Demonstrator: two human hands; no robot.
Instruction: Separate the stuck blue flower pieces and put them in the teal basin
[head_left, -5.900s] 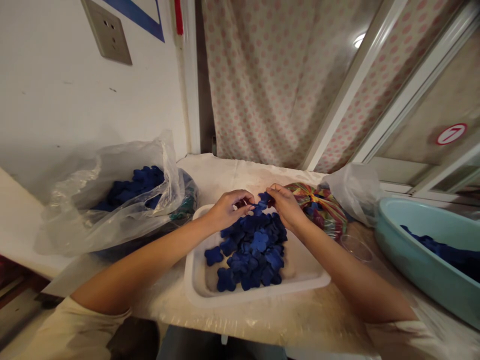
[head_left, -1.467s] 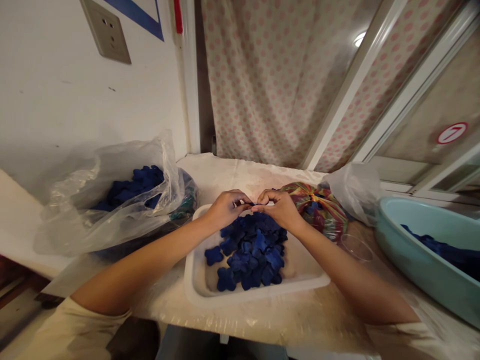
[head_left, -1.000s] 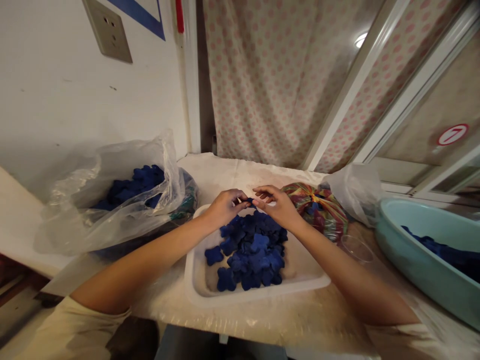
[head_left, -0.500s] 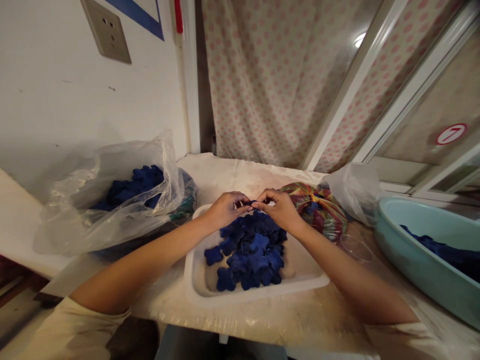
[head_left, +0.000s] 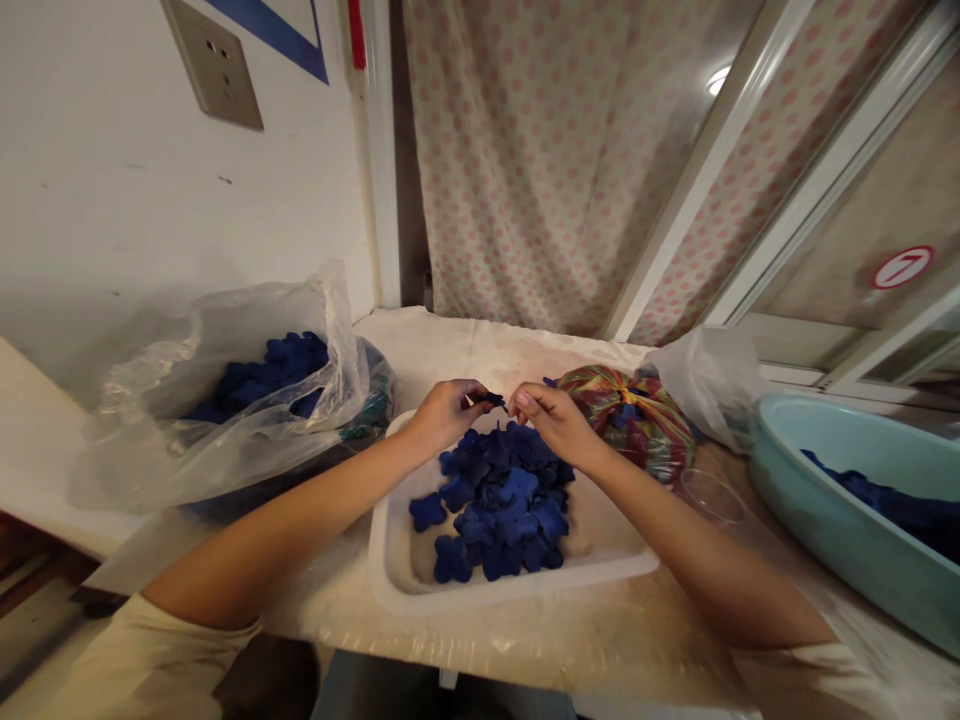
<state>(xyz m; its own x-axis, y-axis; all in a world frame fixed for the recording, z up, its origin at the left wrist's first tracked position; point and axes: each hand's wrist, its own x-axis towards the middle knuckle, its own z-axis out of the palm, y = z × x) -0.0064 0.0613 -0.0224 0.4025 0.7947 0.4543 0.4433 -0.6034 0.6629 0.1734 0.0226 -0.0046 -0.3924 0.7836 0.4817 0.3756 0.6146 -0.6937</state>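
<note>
My left hand (head_left: pixel 451 408) pinches a dark blue flower-shaped piece (head_left: pixel 493 399) between thumb and fingertips, above the far edge of a white tray (head_left: pixel 615 572). Just to its right, my right hand (head_left: pixel 546 412) has its thumb and fingers pressed together. Whatever they hold, if anything, is too small to make out. A bit of blue shows behind the right knuckles; I cannot tell whether that hand holds it. Below both hands, a heap of blue flower-shaped pieces (head_left: pixel 517 487) lies in the tray, with several loose ones at its left.
On the left stands an open clear plastic bag (head_left: pixel 150 440) of blue pieces. A colourful tied bag (head_left: pixel 652 440) sits beyond my right forearm, near a clear round lid (head_left: pixel 711 497). At far right is a light blue basin (head_left: pixel 817 500) with blue pieces inside.
My hands have drawn slightly apart. The blue piece that was between both sets of fingertips now shows at my left fingertips. The tray and heap look unchanged.
</note>
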